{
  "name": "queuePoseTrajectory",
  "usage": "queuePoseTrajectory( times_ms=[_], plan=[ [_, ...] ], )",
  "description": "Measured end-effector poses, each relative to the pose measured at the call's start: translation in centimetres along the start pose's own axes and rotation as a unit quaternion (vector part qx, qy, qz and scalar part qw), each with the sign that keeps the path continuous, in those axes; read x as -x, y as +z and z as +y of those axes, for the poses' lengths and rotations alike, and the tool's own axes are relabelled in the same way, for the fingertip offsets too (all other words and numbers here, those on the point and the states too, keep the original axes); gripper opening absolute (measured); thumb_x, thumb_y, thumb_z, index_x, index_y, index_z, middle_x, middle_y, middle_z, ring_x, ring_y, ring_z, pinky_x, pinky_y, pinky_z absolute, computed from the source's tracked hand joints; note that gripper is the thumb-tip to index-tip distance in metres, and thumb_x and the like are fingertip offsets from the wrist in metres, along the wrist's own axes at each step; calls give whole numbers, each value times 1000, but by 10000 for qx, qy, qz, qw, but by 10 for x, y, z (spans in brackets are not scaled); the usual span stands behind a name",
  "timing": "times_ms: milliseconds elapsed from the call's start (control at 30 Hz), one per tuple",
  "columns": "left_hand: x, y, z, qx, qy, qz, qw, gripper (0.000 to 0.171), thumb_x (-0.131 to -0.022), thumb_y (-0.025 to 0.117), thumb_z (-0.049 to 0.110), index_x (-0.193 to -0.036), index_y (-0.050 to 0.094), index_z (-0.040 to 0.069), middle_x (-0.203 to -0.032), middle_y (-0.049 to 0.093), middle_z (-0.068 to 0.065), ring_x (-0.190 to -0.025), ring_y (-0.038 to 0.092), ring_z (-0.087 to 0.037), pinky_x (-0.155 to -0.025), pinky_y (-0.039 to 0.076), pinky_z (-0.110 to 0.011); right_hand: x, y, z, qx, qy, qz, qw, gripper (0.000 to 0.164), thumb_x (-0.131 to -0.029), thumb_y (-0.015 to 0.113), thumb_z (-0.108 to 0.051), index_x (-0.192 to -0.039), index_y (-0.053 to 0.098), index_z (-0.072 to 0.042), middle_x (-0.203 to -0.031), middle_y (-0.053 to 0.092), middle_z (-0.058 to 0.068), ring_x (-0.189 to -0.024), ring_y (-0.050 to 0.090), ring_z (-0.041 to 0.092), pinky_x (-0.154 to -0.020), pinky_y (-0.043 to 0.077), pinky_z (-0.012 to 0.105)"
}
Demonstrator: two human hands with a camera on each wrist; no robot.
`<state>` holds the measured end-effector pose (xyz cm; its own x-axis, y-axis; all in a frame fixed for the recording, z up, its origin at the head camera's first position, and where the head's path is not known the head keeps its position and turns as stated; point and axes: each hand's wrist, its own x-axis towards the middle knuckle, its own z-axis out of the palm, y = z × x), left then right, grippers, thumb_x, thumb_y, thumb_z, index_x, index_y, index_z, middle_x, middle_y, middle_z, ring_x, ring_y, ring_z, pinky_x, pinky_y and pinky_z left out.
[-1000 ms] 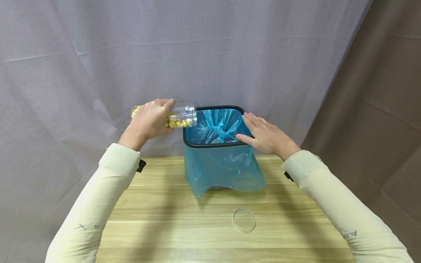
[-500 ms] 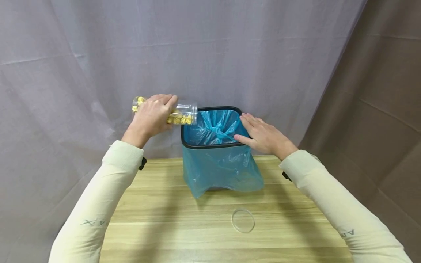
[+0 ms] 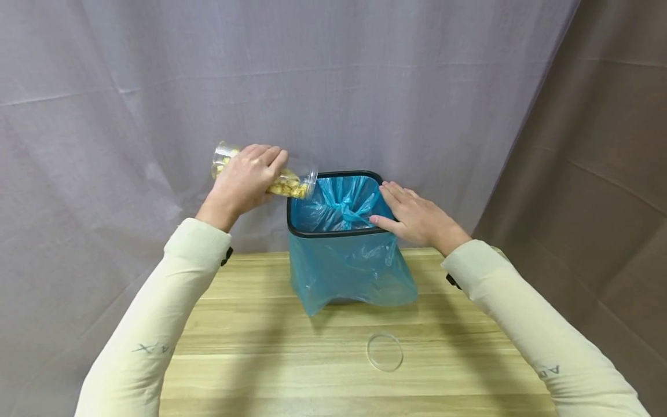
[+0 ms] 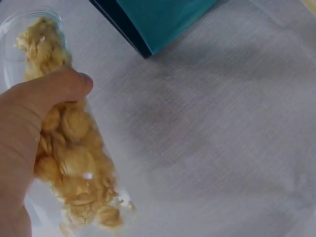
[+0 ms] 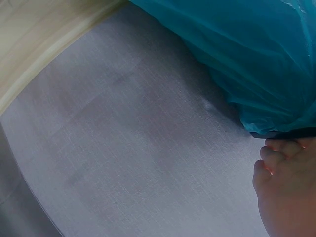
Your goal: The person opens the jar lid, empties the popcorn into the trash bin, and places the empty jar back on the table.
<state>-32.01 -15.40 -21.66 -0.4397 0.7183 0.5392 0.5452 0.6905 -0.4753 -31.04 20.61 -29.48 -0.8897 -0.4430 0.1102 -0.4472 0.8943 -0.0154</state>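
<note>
My left hand [image 3: 245, 180] grips a clear plastic jar [image 3: 309, 174] partly filled with yellow popcorn [image 3: 289, 186]. The jar lies tilted, its mouth lower and at the left rim of a bin [image 3: 339, 234] lined with a blue plastic bag [image 3: 354, 269]. In the left wrist view, the thumb [image 4: 69, 84] presses across the jar's side, and the popcorn [image 4: 79, 158] lies along it. My right hand [image 3: 419, 219] rests on the bin's right rim with straight fingers; in the right wrist view the fingertips [image 5: 274, 153] meet the dark rim.
On the wooden table [image 3: 292, 370] in front of the bin lies a clear round lid or ring [image 3: 367, 350]. A grey curtain [image 3: 333, 87] hangs right behind the bin, and a brownish one [image 3: 599, 191] hangs at the right.
My left hand has raised the jar's base, so the jar now slopes down toward the bin. Popcorn has shifted inside it. The right hand stays on the rim.
</note>
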Motion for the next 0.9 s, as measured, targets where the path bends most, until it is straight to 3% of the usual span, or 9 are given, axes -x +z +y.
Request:
queuePoseTrajectory(
  times_ms=[267, 767, 900],
  plan=[
    [-2, 0, -2, -335, 376, 16, 9987, 54, -75, 76, 4, -124, 54, -2, -119, 65, -19, -111, 62, -34, -104, 47, -44, -2, 1, 1, -1, 0, 26, 10000, 96, -89, 20, -78, -156, 4, -11, -165, 5, 8, -153, 6, 28, -123, 14, 50],
    [-5, 10, -2, -788, 961, 445, 9913, 31, -90, 54, -7, -120, 58, -2, -115, 68, -18, -106, 65, -32, -102, 50, -41, -3, 2, 0, -39, 21, 14, 10000, 96, -89, 19, -78, -156, 4, -11, -165, 5, 9, -153, 6, 28, -124, 14, 50],
    [-6, 12, -2, -842, 1015, 484, 9901, 31, -89, 56, -8, -120, 59, -1, -116, 69, -16, -107, 65, -30, -102, 49, -41, -3, 2, -1, -19, 55, 30, 10000, 96, -89, 19, -78, -156, 4, -11, -165, 5, 9, -153, 6, 28, -123, 14, 50]
  ],
)
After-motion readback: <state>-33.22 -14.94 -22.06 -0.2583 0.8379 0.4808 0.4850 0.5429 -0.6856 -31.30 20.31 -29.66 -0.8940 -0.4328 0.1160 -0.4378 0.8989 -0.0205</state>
